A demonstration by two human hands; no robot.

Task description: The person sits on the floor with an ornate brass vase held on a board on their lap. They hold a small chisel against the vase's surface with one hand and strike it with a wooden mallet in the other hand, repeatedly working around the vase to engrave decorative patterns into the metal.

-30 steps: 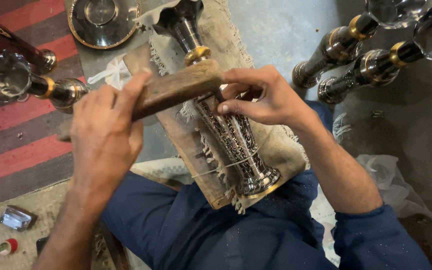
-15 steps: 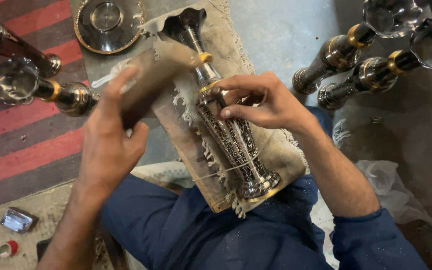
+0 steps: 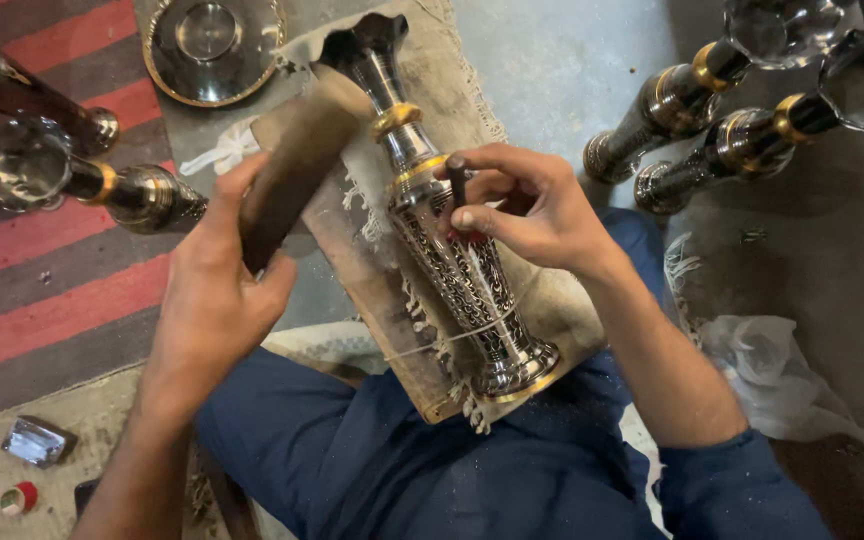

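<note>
A tall engraved metal vase (image 3: 452, 250) with brass bands lies on a wooden board (image 3: 372, 300) across my lap, tied down with string, its flared mouth pointing away from me. My right hand (image 3: 522, 205) pinches a thin dark chisel (image 3: 457, 175) upright against the vase's upper body. My left hand (image 3: 217, 290) grips a brown wooden block (image 3: 292, 175), lifted to the left of the vase and tilted up.
Finished vases lie at the left (image 3: 72, 170) and at the upper right (image 3: 712, 120). A round metal dish (image 3: 207, 40) sits at the top. White cloth (image 3: 772, 370) lies at my right, small items (image 3: 37, 440) on the floor at lower left.
The wooden block was down over the vase's neck a second ago; my left hand has raised it up and to the left. The right hand stays on the chisel.
</note>
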